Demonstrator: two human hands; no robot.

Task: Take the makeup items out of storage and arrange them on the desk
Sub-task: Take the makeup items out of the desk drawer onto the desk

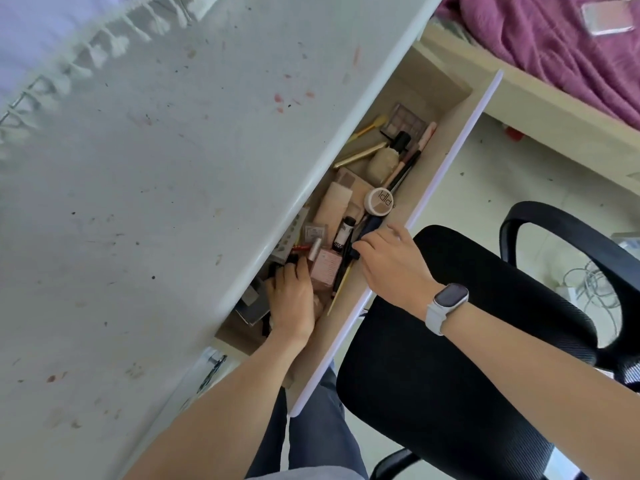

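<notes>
Left hand [292, 299] is down inside the pulled-out beige wooden drawer [446, 133], fingers curled around a small dark item with a red part [294, 256] at its fingertips; what exactly it grips is hard to tell. Right hand [391, 261], a white-strapped smartwatch [446, 304] on its wrist, reaches in just beside it and pinches a dark navy tube [367, 228] near the drawer's front edge. Between the two hands lie a pale pink box [325, 266] and a black-and-white tube [343, 233]. Beyond the right hand's fingertips sits a round white compact [380, 201], then a beige powder puff [382, 164], gold-handled brushes [360, 154] and an eyeshadow palette of brown squares [405, 123] at the far end. To the left of the left hand spreads the stained white desk top [156, 168]. Below the right arm stands a black mesh office chair [450, 393].
</notes>
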